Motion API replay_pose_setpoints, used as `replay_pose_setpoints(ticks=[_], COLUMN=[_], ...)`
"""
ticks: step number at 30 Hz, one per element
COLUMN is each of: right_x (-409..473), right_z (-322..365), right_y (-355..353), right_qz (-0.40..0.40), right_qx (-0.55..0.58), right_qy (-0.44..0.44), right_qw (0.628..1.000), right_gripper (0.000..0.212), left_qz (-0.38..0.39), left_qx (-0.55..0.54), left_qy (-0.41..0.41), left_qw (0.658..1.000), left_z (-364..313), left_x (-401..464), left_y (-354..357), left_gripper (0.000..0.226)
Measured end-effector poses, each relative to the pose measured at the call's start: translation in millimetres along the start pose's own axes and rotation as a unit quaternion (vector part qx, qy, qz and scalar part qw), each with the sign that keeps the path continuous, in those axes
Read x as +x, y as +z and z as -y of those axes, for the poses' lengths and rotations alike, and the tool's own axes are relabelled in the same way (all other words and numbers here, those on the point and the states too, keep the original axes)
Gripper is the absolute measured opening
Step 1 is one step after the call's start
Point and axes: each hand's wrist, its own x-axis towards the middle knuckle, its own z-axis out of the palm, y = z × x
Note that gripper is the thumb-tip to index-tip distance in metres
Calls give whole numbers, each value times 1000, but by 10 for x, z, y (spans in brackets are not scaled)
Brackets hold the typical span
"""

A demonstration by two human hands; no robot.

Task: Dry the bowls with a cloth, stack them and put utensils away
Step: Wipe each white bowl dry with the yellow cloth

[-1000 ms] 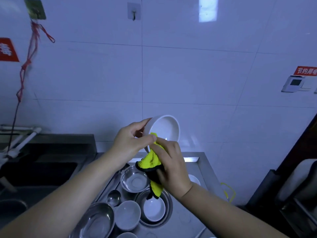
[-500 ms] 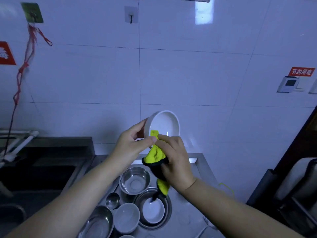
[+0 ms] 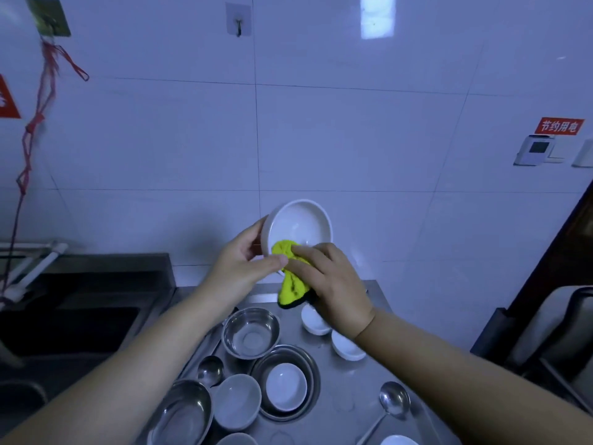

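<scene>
My left hand [image 3: 244, 261] grips a white bowl [image 3: 300, 224] by its rim, tilted so its inside faces me, above the steel counter [image 3: 346, 403]. My right hand [image 3: 330, 284] holds a yellow cloth [image 3: 290, 274] with a black edge and presses it into the bowl's lower inside. Below on the counter lie several steel bowls [image 3: 251, 332] and white bowls [image 3: 285, 387], one white bowl sitting inside a steel one. A steel ladle [image 3: 394, 402] lies at the front right and a spoon [image 3: 210, 370] rests between the bowls.
A dark sink [image 3: 64, 329] sits to the left of the counter. White wall tiles rise behind, with a hook [image 3: 238, 20] and a red string [image 3: 35, 123]. A dark cabinet and chair [image 3: 558, 342] stand at the right.
The view has tilted down, showing more of the counter. My right hand has pushed the cloth further into the bowl, and the bowl has turned slightly in my left hand.
</scene>
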Motion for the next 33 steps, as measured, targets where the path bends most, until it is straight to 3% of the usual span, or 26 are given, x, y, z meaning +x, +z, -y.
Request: replay_pose_setpoints(ticks=[2, 5, 9, 12, 14, 16, 19, 21, 24, 27, 29, 33], right_x=[-16, -54, -51, 12, 19, -12, -55, -89, -138, -114, -53, 129], right_z=[206, 286, -67, -281, -277, -177, 43, 150, 129, -138, -272, -143], right_y=[65, 66, -75, -160, -147, -100, -21, 3, -55, -157, -217, -242], right_qz=[-10, 9, 89, 75, 57, 50, 57, 79, 145, 168, 147, 78], right_qx=[81, 118, -23, -89, -87, -58, 30, 70, 63, -70, -153, -183], right_qy=[80, 78, -153, -276, -227, -120, 9, 40, -6, -146, -202, -103], right_qw=[993, 990, 984, 954, 968, 990, 998, 994, 987, 972, 956, 975], right_gripper=[72, 68, 38, 24, 26, 33, 62, 77, 72, 33, 27, 36], left_qz=[-11, 16, 91, 155, 103, 31, 1, -6, 10, 45, 47, 38], left_qx=[-1, 26, 84, 121, 97, 51, 22, 19, 56, 88, 93, 64], left_qy=[3, -13, -61, -114, -117, -107, -67, -73, -98, -122, -135, -142], left_qw=[1000, 999, 991, 974, 983, 992, 997, 997, 994, 988, 985, 987], left_z=[0, -96, -265, -407, -390, -293, -182, -193, -226, -232, -210, -121], left_x=[-15, -10, 38, 99, 113, 74, -10, -21, -27, -44, -35, -13], left_y=[17, -67, -223, -297, -269, -199, -98, -82, -117, -142, -142, -126], left_gripper=[63, 55, 55, 55, 64, 74, 61, 62, 66, 69, 67, 72])
